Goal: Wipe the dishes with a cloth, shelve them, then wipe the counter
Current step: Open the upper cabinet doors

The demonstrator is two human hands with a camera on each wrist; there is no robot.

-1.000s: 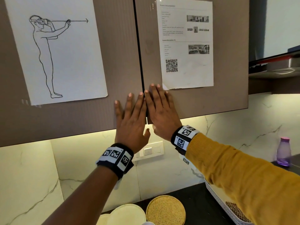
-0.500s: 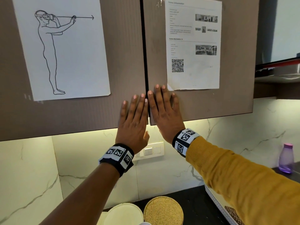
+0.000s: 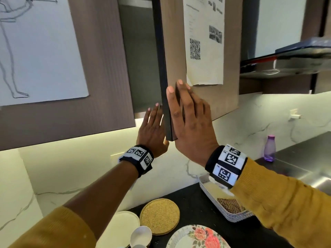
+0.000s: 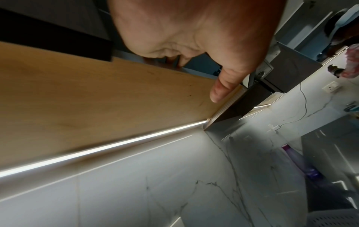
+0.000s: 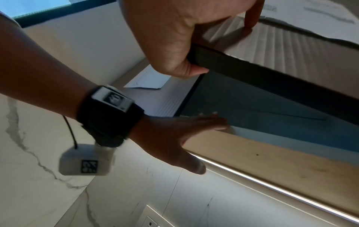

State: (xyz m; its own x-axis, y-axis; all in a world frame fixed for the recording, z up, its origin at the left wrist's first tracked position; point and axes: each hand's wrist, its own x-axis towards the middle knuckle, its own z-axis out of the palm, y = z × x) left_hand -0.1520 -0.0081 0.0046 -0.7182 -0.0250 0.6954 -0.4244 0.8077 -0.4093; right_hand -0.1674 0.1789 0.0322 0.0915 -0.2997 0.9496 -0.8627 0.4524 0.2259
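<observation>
Brown, ribbed and swung part way out, the right cabinet door (image 3: pixel 206 56) stands ajar with its dark edge facing the camera. The right hand (image 3: pixel 189 122) lies flat against the door's front near its lower left corner, fingers straight and close together, while its thumb hooks round the dark edge, as the right wrist view shows. A printed sheet (image 3: pixel 204 42) with a QR code is stuck to that door just above the fingertips.

Left of the edge, the left hand (image 3: pixel 152 129) reaches up with fingers straight and relaxed toward the open gap of the cabinet (image 3: pixel 141 59); it holds nothing. In the left wrist view its thumb (image 4: pixel 223 87) lies beside the pale wooden underside of the cabinet. The left cabinet door (image 3: pixel 100 59) is closed and carries a sheet with a line drawing (image 3: pixel 35 51) of a standing figure.

Down on the near part of the black counter (image 3: pixel 195 208) sit the dishes: a floral plate (image 3: pixel 197 237) at the bottom edge, a white bowl (image 3: pixel 141 235) to its left, a white plate (image 3: pixel 120 228) further left, and a round woven mat (image 3: pixel 159 215) just behind them. A white basket (image 3: pixel 220 208) stands to the right, partly hidden by the right sleeve. A purple bottle (image 3: pixel 269 148) stands far right by the marble wall. No cloth can be made out.
</observation>
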